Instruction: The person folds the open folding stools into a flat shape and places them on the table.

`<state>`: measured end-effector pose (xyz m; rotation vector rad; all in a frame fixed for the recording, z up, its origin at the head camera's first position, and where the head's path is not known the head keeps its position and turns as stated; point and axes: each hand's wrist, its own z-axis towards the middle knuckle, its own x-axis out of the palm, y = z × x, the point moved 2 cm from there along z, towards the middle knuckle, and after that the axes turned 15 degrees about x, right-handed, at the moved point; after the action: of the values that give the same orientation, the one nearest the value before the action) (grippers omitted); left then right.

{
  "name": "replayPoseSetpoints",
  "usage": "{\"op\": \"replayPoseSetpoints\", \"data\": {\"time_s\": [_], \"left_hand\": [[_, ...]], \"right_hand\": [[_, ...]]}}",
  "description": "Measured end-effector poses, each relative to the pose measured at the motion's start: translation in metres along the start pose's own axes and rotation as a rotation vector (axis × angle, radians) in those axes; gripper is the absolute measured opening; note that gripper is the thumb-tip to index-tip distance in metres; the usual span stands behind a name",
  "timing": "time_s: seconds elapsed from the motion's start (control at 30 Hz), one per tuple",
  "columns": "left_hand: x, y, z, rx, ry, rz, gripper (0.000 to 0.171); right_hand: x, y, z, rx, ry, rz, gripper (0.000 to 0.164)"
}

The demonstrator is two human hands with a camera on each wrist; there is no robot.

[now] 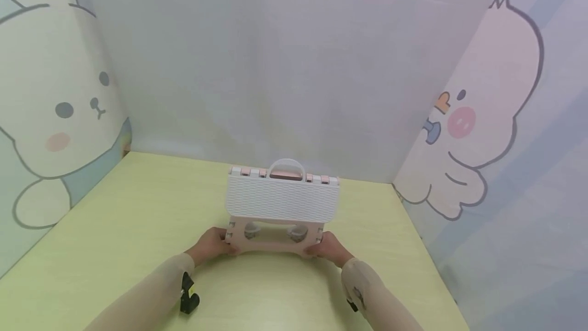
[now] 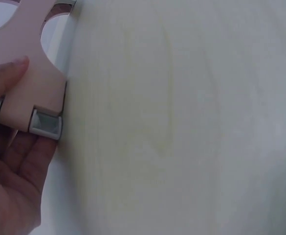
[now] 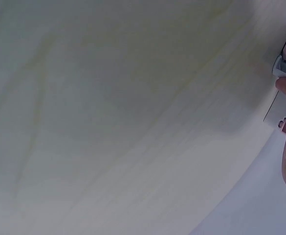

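Note:
A white and pink folding stool (image 1: pixel 282 197) stands on the table with its textured white top facing me. A white carry handle (image 1: pixel 303 168) arches from its upper edge, and a pink leg panel (image 1: pixel 271 247) with cut-out openings shows below. My left hand (image 1: pixel 212 243) grips the panel's left end; in the left wrist view the thumb (image 2: pixel 8 78) lies on the pink face, with fingers curled beneath. At the opposite end my right hand (image 1: pixel 334 249) holds the panel. Only part of that hand shows at the right wrist view's edge, its far fingers hidden.
The pale yellow table (image 1: pixel 151 208) spreads around the stool on both sides and in front. Behind it hangs a plain light curtain (image 1: pixel 275 75). Printed cartoon animals cover the left wall (image 1: pixel 50 96) and the right wall (image 1: pixel 496 91). Black straps (image 1: pixel 188 295) sit at the wrists.

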<state>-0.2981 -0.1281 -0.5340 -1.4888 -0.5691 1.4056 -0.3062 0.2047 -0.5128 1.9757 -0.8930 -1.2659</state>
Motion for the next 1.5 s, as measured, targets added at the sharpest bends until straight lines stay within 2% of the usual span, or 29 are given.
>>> {"op": "replayPoseSetpoints", "data": {"time_s": [0.37,0.67,0.93,1.17,1.5], "left_hand": [[-0.001,0.001,0.001,0.013,0.004,-0.002,0.028],[0.0,0.002,0.0,0.03,0.018,0.006,0.028],[0.0,0.001,0.001,0.01,0.009,0.013,0.027],[-0.006,-0.004,0.001,0.052,0.016,0.015,0.024],[-0.01,-0.007,0.0,0.005,0.033,-0.02,0.029]], "right_hand": [[-0.001,-0.001,0.004,-0.001,0.004,-0.025,0.037],[0.001,-0.001,-0.001,0.005,0.006,0.012,0.036],[0.002,-0.002,0.002,0.005,0.004,-0.002,0.033],[0.002,0.003,0.001,-0.011,0.006,-0.021,0.032],[-0.001,0.001,-0.001,-0.006,0.033,-0.024,0.033]]}}
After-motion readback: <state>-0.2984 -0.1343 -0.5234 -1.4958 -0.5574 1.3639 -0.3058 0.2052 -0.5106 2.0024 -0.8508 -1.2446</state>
